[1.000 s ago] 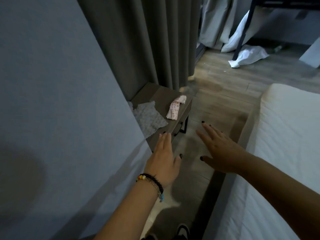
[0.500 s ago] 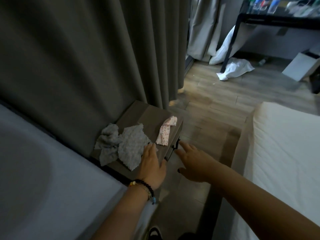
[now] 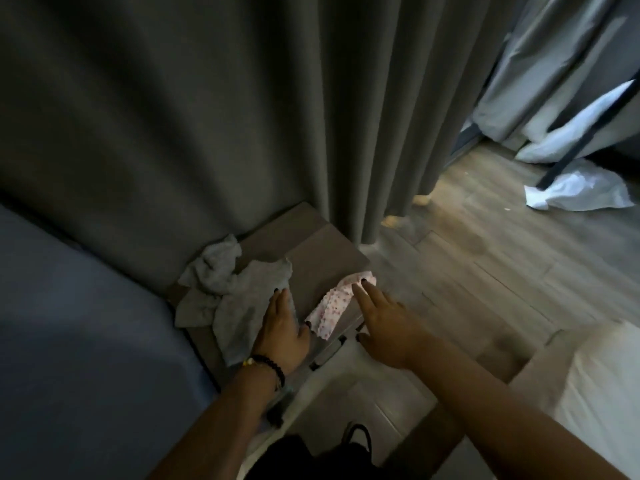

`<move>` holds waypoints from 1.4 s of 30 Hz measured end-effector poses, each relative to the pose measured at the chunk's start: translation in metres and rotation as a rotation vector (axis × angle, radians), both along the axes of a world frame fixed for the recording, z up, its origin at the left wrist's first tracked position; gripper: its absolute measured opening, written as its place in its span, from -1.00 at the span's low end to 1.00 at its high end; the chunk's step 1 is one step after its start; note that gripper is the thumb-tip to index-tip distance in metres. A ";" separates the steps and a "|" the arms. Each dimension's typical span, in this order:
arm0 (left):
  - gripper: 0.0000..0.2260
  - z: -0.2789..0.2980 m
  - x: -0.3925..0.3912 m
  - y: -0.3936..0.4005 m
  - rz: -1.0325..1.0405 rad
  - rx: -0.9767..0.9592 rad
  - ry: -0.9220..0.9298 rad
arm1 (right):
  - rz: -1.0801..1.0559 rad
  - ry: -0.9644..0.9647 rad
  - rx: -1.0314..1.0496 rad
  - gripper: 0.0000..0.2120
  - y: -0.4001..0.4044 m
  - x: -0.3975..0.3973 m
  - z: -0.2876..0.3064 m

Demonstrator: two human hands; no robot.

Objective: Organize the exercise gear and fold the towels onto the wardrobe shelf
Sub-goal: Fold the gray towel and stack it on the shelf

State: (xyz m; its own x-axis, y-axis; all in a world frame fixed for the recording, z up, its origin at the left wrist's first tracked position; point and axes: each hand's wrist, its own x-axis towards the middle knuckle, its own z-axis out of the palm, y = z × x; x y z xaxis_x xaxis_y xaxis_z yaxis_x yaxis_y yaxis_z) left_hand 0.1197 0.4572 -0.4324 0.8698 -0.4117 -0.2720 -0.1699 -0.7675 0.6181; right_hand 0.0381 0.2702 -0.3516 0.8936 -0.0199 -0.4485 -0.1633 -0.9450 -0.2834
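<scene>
While flat fingers (image 3: pixel 363 295) touch spotted cloth (image 3: pixel 332 306), crumpled grey towel (image 3: pixel 235 299) sprawls

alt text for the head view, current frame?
Both hands reach down to a low bedside table: the left hand lies flat on a crumpled grey towel, and the right hand touches a small pink-speckled cloth. Dark curtains hang behind.
</scene>
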 end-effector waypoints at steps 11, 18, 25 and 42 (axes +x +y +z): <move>-0.44 -0.117 0.015 0.002 0.477 0.111 0.419 | 0.116 0.161 0.123 -0.23 -0.025 0.049 -0.089; -0.56 -0.159 0.025 0.007 0.461 0.408 0.269 | 0.180 0.269 0.167 -0.27 -0.016 0.070 -0.124; -0.91 -0.146 0.044 0.024 0.467 0.353 0.155 | 0.213 0.293 0.197 -0.29 -0.010 0.089 -0.122; -0.85 0.054 0.067 0.051 0.640 -0.585 0.022 | 0.314 -0.122 0.441 -0.03 0.036 0.172 -0.016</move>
